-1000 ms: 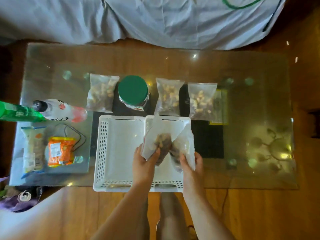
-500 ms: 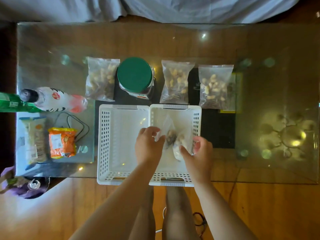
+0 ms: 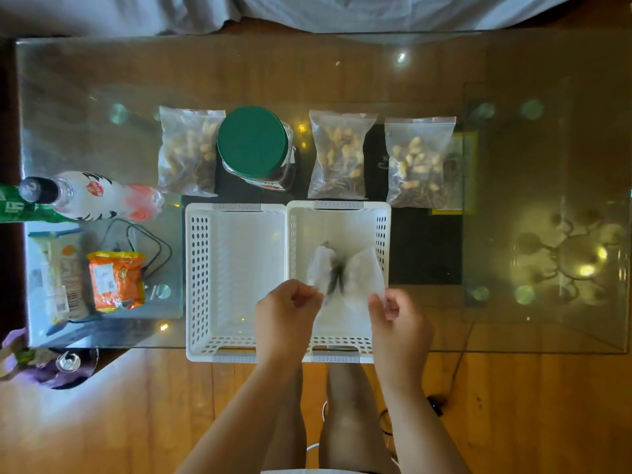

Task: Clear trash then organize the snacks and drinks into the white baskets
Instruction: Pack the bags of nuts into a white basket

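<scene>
Hands (image 3: pixel 289 311) (image 3: pixel 398 318) now sit nearer you over the right basket (image 3: pixel 383 234), each pinching an edge of 2 bags (image 3: pixel 345 271) that were bunched 0.5 s ago, now blurred.

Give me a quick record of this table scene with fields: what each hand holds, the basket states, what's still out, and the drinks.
left hand: left hand pinches one clear snack bag
right hand: right hand pinches a second clear bag
bags' position: over the right white basket, blurred
left white basket: left white basket shows nothing inside
behind baskets: three nut bags and a green-lidded jar
far left: orange snack packet, pale snack packet
drinks: white-labelled bottle and green bottle, lying down
</scene>
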`<act>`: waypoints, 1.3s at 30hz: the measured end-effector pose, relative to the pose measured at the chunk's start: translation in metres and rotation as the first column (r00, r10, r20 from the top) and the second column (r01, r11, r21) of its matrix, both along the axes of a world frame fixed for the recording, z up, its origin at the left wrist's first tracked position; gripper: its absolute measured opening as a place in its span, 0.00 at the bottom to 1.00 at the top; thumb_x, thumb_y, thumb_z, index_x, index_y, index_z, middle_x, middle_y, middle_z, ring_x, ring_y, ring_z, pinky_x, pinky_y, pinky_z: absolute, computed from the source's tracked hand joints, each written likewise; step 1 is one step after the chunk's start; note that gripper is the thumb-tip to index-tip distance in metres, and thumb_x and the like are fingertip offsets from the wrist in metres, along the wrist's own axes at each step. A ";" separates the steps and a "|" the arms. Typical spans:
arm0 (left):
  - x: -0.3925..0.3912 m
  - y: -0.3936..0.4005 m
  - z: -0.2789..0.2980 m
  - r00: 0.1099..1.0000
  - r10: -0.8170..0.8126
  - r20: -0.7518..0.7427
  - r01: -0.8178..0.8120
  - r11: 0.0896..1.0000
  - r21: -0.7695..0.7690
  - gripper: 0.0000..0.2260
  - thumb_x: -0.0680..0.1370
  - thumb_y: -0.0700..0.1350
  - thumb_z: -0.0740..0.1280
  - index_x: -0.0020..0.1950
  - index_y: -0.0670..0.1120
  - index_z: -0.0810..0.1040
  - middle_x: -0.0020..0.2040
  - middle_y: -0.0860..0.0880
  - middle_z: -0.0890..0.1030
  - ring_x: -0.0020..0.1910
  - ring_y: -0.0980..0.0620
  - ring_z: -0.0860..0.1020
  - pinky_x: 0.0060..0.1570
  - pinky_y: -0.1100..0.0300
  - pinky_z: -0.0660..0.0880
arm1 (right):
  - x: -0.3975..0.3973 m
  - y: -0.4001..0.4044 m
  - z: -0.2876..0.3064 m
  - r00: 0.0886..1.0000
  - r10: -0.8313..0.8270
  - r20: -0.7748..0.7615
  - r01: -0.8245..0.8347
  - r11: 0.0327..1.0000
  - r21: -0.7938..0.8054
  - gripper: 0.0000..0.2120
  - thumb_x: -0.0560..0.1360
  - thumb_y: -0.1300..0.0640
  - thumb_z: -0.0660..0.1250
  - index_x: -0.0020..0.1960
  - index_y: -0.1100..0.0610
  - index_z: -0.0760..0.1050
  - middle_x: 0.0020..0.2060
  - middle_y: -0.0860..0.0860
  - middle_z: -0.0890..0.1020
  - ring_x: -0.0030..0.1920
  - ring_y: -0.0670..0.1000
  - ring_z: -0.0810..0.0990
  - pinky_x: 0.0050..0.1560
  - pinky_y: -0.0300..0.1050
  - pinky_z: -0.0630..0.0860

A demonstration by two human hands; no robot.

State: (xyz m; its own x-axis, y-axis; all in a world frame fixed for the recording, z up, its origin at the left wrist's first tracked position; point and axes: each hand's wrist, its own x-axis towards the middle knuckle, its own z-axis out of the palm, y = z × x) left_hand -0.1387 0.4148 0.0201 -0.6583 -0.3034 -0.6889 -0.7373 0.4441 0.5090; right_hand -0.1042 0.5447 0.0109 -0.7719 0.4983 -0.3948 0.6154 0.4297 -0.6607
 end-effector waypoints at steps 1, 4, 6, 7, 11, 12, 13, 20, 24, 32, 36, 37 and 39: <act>0.001 -0.003 -0.003 0.999 0.025 0.025 -0.024 0.999 -0.031 0.08 0.72 0.42 0.70 0.32 0.48 0.78 0.29 0.52 0.80 0.32 0.52 0.78 0.33 0.60 0.75 | 0.002 0.006 -0.005 0.998 -0.044 0.040 0.044 0.999 0.008 0.07 0.74 0.57 0.67 0.46 0.60 0.78 0.37 0.51 0.80 0.38 0.51 0.80 0.34 0.36 0.71; 0.000 -0.009 -0.013 0.989 0.132 0.061 -0.127 0.989 -0.080 0.07 0.73 0.41 0.69 0.35 0.44 0.79 0.33 0.45 0.82 0.37 0.43 0.81 0.39 0.53 0.78 | 0.000 0.015 -0.016 0.967 -0.236 0.094 0.240 0.970 -0.030 0.09 0.74 0.57 0.67 0.49 0.62 0.78 0.37 0.50 0.79 0.40 0.53 0.80 0.38 0.39 0.73; -0.001 0.002 -0.012 0.996 0.060 0.072 -0.060 0.998 -0.003 0.06 0.73 0.42 0.70 0.35 0.46 0.80 0.31 0.49 0.80 0.34 0.47 0.79 0.37 0.59 0.76 | -0.005 0.006 -0.017 0.976 -0.186 0.112 0.201 0.969 -0.145 0.07 0.73 0.57 0.69 0.47 0.60 0.78 0.35 0.45 0.78 0.38 0.46 0.79 0.37 0.35 0.72; -0.001 0.010 -0.009 0.997 -0.029 0.070 0.026 0.999 0.030 0.05 0.72 0.43 0.70 0.36 0.48 0.80 0.31 0.52 0.80 0.33 0.51 0.78 0.36 0.64 0.75 | -0.006 0.000 -0.016 0.985 -0.122 0.118 0.146 0.965 -0.216 0.05 0.73 0.57 0.69 0.46 0.58 0.78 0.35 0.43 0.79 0.38 0.43 0.78 0.37 0.32 0.72; -0.016 0.014 0.004 0.983 -0.172 -0.057 0.169 0.984 -0.050 0.03 0.72 0.42 0.70 0.38 0.47 0.82 0.33 0.51 0.82 0.36 0.51 0.80 0.37 0.62 0.75 | -0.008 0.003 -0.008 0.996 -0.062 0.059 0.072 0.980 -0.188 0.02 0.73 0.59 0.68 0.45 0.58 0.78 0.38 0.46 0.79 0.41 0.50 0.80 0.40 0.40 0.77; -0.023 0.010 0.009 0.977 -0.190 -0.101 0.183 0.980 -0.078 0.03 0.72 0.42 0.70 0.38 0.47 0.83 0.33 0.51 0.82 0.36 0.51 0.80 0.38 0.60 0.75 | -0.006 0.009 -0.003 0.999 -0.029 0.035 0.035 0.986 -0.164 0.01 0.74 0.60 0.68 0.45 0.57 0.77 0.38 0.46 0.79 0.41 0.50 0.81 0.39 0.41 0.77; -0.031 0.005 0.013 0.965 -0.225 -0.133 0.214 0.973 -0.092 0.03 0.72 0.43 0.70 0.39 0.47 0.83 0.34 0.51 0.83 0.36 0.51 0.80 0.38 0.59 0.76 | -0.004 0.013 0.003 0.999 0.031 0.010 -0.029 0.988 -0.150 0.01 0.74 0.60 0.68 0.44 0.55 0.77 0.38 0.44 0.79 0.40 0.49 0.81 0.38 0.38 0.77; -0.095 -0.007 0.025 0.656 -0.751 -0.076 0.741 0.660 -0.124 0.07 0.74 0.46 0.70 0.50 0.51 0.84 0.48 0.50 0.84 0.46 0.49 0.79 0.47 0.59 0.74 | 0.010 0.012 0.040 0.856 0.514 -0.061 -0.508 0.856 0.093 0.04 0.69 0.63 0.73 0.39 0.56 0.79 0.39 0.48 0.81 0.36 0.41 0.76 0.35 0.25 0.73; -0.120 -0.007 0.014 0.492 -0.870 -0.033 0.853 0.490 -0.181 0.11 0.75 0.46 0.69 0.56 0.51 0.81 0.55 0.50 0.82 0.52 0.50 0.79 0.54 0.54 0.76 | -0.004 0.003 0.025 0.776 0.630 0.004 -0.623 0.766 0.156 0.02 0.69 0.60 0.73 0.39 0.56 0.80 0.37 0.50 0.80 0.36 0.45 0.78 0.33 0.29 0.72; -0.127 -0.019 -0.008 0.354 -0.931 0.088 0.912 0.322 -0.255 0.14 0.76 0.48 0.67 0.62 0.53 0.78 0.60 0.49 0.80 0.58 0.45 0.77 0.58 0.50 0.74 | -0.024 -0.008 -0.018 0.650 0.751 0.117 -0.758 0.650 0.041 0.10 0.76 0.52 0.65 0.52 0.54 0.81 0.49 0.48 0.84 0.48 0.48 0.80 0.53 0.39 0.74; -0.132 -0.022 -0.008 0.306 -0.952 0.027 0.912 0.285 -0.296 0.10 0.78 0.45 0.64 0.58 0.51 0.81 0.54 0.47 0.83 0.52 0.43 0.80 0.53 0.52 0.76 | -0.035 -0.015 -0.010 0.705 0.709 -0.006 -0.707 0.704 0.073 0.07 0.73 0.58 0.69 0.49 0.55 0.83 0.45 0.50 0.86 0.45 0.51 0.84 0.49 0.44 0.79; -0.134 -0.023 -0.008 0.297 -0.955 0.021 0.913 0.278 -0.300 0.10 0.78 0.45 0.64 0.58 0.51 0.80 0.54 0.47 0.83 0.52 0.43 0.80 0.53 0.51 0.77 | -0.038 -0.016 -0.011 0.702 0.712 -0.001 -0.710 0.700 0.078 0.08 0.73 0.59 0.69 0.50 0.54 0.83 0.47 0.49 0.86 0.47 0.51 0.83 0.49 0.45 0.78; -0.138 -0.025 -0.009 0.271 -0.963 0.011 0.915 0.254 -0.313 0.11 0.78 0.45 0.64 0.58 0.51 0.80 0.54 0.48 0.83 0.52 0.43 0.80 0.53 0.50 0.77 | -0.043 -0.016 -0.016 0.703 0.710 0.043 -0.711 0.700 0.061 0.10 0.76 0.58 0.65 0.54 0.53 0.81 0.51 0.48 0.84 0.53 0.49 0.81 0.53 0.43 0.77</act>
State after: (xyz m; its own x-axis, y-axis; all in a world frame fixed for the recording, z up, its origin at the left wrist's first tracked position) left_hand -0.2763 0.3898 0.0111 -0.6617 0.4914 -0.5662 0.3590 0.8707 0.3361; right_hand -0.1468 0.5291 -0.0055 -0.9023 -0.1699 -0.3963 0.1182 0.7865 -0.6062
